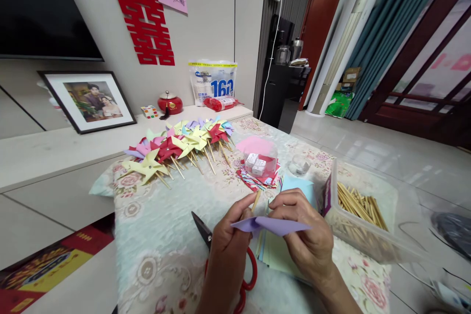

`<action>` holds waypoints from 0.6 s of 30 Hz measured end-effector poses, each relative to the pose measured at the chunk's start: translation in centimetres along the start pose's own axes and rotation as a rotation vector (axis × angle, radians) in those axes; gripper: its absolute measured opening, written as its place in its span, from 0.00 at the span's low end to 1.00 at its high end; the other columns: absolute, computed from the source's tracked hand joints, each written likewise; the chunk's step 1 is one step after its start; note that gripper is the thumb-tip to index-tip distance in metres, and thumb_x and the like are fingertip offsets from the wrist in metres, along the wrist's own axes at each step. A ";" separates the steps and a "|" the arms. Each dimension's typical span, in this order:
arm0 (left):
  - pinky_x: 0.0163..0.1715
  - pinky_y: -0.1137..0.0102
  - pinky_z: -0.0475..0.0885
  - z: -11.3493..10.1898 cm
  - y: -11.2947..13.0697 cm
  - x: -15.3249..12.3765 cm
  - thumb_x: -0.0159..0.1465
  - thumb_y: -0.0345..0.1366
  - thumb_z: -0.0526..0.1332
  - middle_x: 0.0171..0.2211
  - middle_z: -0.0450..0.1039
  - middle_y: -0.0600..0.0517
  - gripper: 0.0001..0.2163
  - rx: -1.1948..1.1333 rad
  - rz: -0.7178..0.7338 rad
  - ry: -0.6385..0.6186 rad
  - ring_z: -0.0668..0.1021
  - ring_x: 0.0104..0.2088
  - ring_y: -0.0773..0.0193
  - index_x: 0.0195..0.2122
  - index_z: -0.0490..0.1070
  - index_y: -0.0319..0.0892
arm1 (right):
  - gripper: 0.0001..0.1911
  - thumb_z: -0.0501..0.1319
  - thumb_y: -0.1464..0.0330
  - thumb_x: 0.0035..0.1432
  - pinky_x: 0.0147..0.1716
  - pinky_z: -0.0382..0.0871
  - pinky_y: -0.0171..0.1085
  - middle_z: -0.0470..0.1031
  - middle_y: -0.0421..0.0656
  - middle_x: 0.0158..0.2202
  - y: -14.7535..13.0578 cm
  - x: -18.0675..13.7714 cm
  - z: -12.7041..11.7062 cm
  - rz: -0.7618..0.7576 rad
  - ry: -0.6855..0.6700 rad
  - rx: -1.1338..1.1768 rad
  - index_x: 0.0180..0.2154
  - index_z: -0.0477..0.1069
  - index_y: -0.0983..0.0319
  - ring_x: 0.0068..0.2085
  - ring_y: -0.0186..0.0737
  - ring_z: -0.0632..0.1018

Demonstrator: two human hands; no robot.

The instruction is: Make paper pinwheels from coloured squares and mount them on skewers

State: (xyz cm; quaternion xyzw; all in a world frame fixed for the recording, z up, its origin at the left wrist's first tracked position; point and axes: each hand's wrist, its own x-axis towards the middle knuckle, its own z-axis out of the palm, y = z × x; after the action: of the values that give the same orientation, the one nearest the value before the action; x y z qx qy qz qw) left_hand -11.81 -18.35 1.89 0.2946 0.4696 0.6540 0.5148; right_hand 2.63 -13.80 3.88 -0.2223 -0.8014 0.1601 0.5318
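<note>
Between my two hands is a purple paper pinwheel, seen nearly edge-on. My left hand is closed around it and a thin wooden stick, whose end rises above the fingers. On the other side my right hand has its fingers bent and pinched at the purple paper; whether a small part sits in its fingertips is hidden. Scissors with dark blades and red handles lie partly beneath my left wrist. Under my right hand rests a stack of pale green and yellow paper, with blue sheets behind it.
Finished pinwheels in several colours lie at the back left of the flowered tablecloth. A clear tub with small white boxes stands on coloured paper. A plastic bin of wooden sticks is at right, near a small round container.
</note>
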 end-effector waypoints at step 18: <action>0.24 0.77 0.65 -0.6 0.3 1.2 0.54 0.33 0.70 0.28 0.67 0.54 0.22 -0.403 -0.043 0.113 0.68 0.25 0.72 0.51 0.76 0.39 | 0.07 0.70 0.62 0.55 0.36 0.70 0.38 0.76 0.42 0.35 1.6 -0.8 0.5 0.633 0.214 0.718 0.36 0.80 0.57 0.35 0.40 0.74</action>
State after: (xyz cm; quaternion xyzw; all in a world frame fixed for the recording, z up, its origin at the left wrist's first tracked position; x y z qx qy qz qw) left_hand -12.83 -17.42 1.78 0.1386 0.3634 0.7391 0.5500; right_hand 2.76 -12.88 2.27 -0.2727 -0.5295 0.5564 0.5794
